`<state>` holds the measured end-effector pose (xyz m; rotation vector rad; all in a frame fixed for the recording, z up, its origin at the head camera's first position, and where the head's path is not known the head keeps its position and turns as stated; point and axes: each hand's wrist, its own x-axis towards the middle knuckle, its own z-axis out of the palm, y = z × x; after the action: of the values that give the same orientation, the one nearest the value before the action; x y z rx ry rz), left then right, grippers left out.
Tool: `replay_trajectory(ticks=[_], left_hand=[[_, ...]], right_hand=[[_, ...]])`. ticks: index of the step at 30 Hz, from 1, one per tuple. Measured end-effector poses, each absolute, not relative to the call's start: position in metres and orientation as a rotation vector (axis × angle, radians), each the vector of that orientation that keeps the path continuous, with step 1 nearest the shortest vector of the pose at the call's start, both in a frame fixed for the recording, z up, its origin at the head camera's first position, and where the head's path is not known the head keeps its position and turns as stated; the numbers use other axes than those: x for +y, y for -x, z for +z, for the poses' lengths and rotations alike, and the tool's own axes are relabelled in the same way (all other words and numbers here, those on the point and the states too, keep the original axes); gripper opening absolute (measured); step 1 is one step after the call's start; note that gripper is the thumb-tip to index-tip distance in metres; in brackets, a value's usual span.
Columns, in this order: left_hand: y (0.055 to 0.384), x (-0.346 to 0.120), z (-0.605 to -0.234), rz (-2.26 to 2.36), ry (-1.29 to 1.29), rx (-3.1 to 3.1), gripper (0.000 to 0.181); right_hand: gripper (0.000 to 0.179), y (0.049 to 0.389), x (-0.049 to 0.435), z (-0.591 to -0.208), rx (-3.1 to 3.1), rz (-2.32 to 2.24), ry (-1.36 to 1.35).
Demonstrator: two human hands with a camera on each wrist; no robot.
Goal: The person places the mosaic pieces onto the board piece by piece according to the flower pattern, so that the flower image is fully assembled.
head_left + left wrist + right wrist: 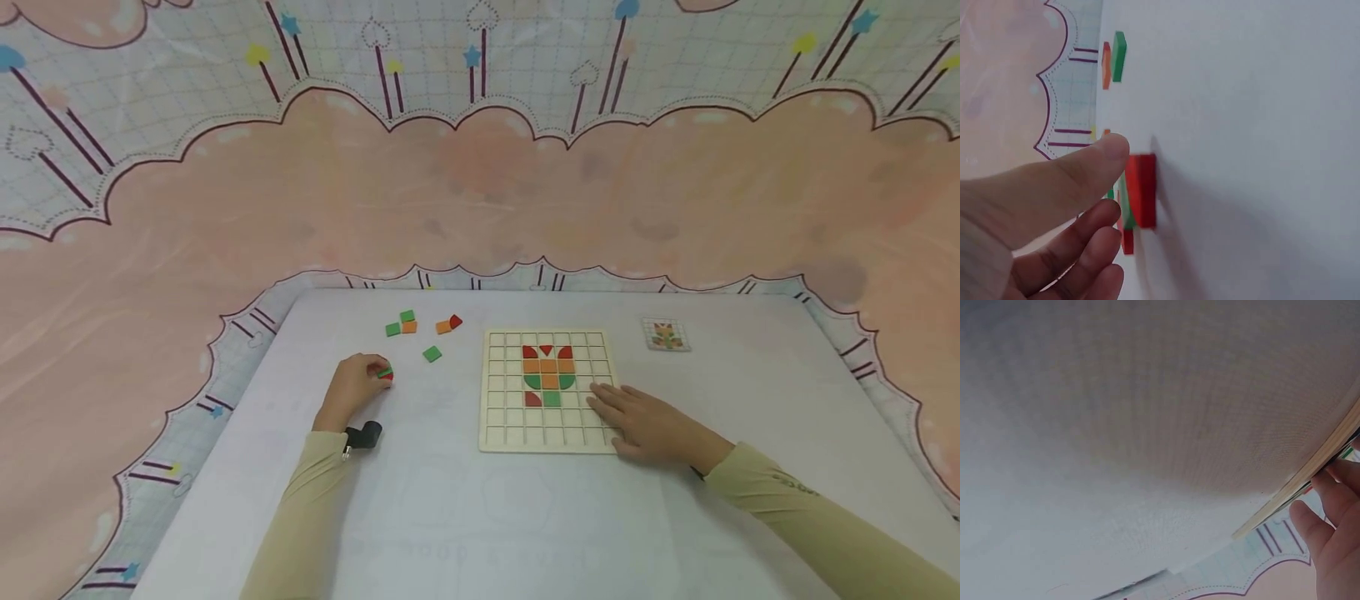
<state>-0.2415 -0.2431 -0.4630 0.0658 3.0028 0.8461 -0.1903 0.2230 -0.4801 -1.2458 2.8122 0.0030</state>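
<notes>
Left of centre: left hand [352, 387] pinches small red and green tiles [1142, 191]; loose green, orange and red square/rounded tiles [409, 327] above, unplaced. Centre: pale wooden grid board [497, 425], four tile rows [550, 382] laid, lowest looks unfinished. Right hand [654, 427], fingers extended, rests on board's right edge; patterned card [666, 335] upper right.

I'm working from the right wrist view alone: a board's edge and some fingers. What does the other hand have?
Observer: The left hand holds at least one red piece and one green piece.
Operator: What's in the lowest filled row of the board?
Observer: On the board, that row has a red quarter-round left of a green square.
Operator: Any loose pieces on the table?
Observer: Six, beyond the left hand: three green, two orange, one red.
</notes>
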Motion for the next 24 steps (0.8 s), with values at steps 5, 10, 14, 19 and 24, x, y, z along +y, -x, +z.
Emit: replay_trajectory(ticks=[5, 10, 14, 19, 24], left_hand=[[0.236, -0.2489, -0.4652, 0.815, -0.077, 3.033, 0.027], [0.2326, -0.246, -0.461, 0.824, -0.062, 3.002, 0.026], [0.2314, -0.2427, -0.4594, 0.819, -0.068, 2.977, 0.025], [0.2314, -0.243, -0.4612, 0.842, -0.09, 2.965, 0.023], [0.2311, -0.243, -0.4629, 0.868, -0.101, 2.917, 0.021]], right_hand=[[0.061, 0.1904, 0.2234, -0.4798, 2.81, 0.002, 1.237], [0.061, 0.1908, 0.2239, -0.4808, 2.799, -0.02, 1.218], [0.062, 0.1915, 0.224, -0.4825, 2.8, -0.013, 1.228], [0.062, 0.1926, 0.224, -0.4837, 2.801, 0.015, 1.23], [0.061, 0.1915, 0.2229, -0.4812, 2.799, 0.015, 1.229]])
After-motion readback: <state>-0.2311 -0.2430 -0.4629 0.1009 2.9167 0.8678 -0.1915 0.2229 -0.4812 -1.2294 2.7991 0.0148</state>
